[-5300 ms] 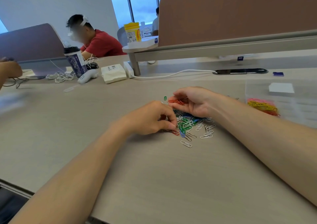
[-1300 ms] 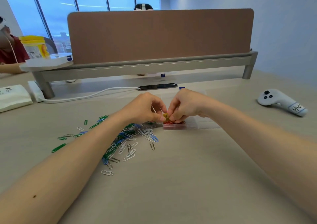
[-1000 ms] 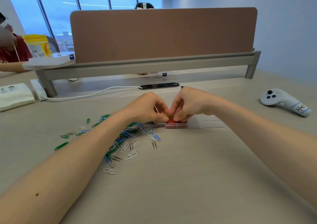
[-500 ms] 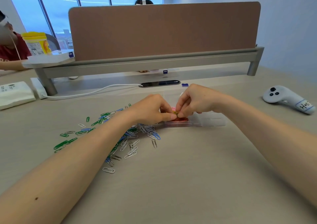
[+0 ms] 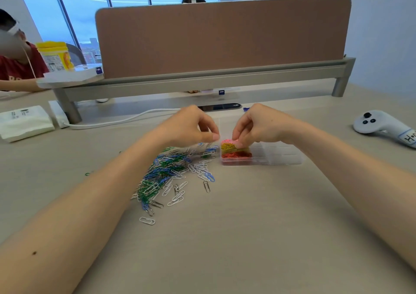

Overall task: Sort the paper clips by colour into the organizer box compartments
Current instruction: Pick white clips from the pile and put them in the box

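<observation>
**A:** Pale counter (image 5: 225,244), brown divider panel (image 5: 222,37) across the back, windows (image 5: 90,12) behind it. So where's the actual stuff?

**B:** The clear organizer box (image 5: 279,157) sits a bit right of centre. Its left-end compartments hold pink clips (image 5: 227,141) at the back, then yellow clips (image 5: 227,146), with red clips (image 5: 235,155) nearest. The loose pile (image 5: 167,176) of green, blue and white clips lies just left of the box.

**A:** And the hands?

**B:** The right hand (image 5: 263,124) is over the box's left end, fingertips pinched down on the yellow clips. Can't tell if it's gripping one tbh. The left hand (image 5: 189,128) hovers over the pile's far edge with fingers curled, thumb tip against forefinger. Whether anything is between them is too small to see. A white controller (image 5: 382,124) lies far right.
</observation>
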Available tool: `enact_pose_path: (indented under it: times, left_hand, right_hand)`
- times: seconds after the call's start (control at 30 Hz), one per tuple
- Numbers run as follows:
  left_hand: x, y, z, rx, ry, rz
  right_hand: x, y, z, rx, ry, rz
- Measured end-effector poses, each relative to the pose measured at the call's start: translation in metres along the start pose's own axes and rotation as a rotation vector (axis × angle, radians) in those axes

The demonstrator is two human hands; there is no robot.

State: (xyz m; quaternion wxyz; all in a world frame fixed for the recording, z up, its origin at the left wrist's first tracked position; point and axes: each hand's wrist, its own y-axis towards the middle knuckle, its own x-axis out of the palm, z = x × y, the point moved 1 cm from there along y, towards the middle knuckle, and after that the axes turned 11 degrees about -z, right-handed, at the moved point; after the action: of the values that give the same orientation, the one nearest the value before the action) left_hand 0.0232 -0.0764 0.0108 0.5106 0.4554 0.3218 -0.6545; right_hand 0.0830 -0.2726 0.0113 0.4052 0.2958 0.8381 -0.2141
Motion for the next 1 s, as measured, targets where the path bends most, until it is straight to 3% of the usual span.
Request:
enact_pose_path:
  times: [0.27,0.57,0.83,1.0]
  left_hand:
    - [-0.027,-0.021,-0.042,-0.229,0.052,-0.118]
    - [-0.015,-0.024,-0.036,-0.158,0.035,-0.372]
    - [-0.009,-0.023,-0.029,-0.203,0.081,-0.502]
    - [-0.008,-0.022,-0.028,-0.206,0.084,-0.484]
  right_hand:
    - [0.013,0.027,-0.019,-0.054,-0.127,0.013]
    - [0.039,0.044,-0.041,-0.094,-0.327,-0.176]
    - [0.059,0.045,-0.050,-0.126,-0.433,-0.128]
    - [0.059,0.045,-0.051,-0.133,-0.458,-0.123]
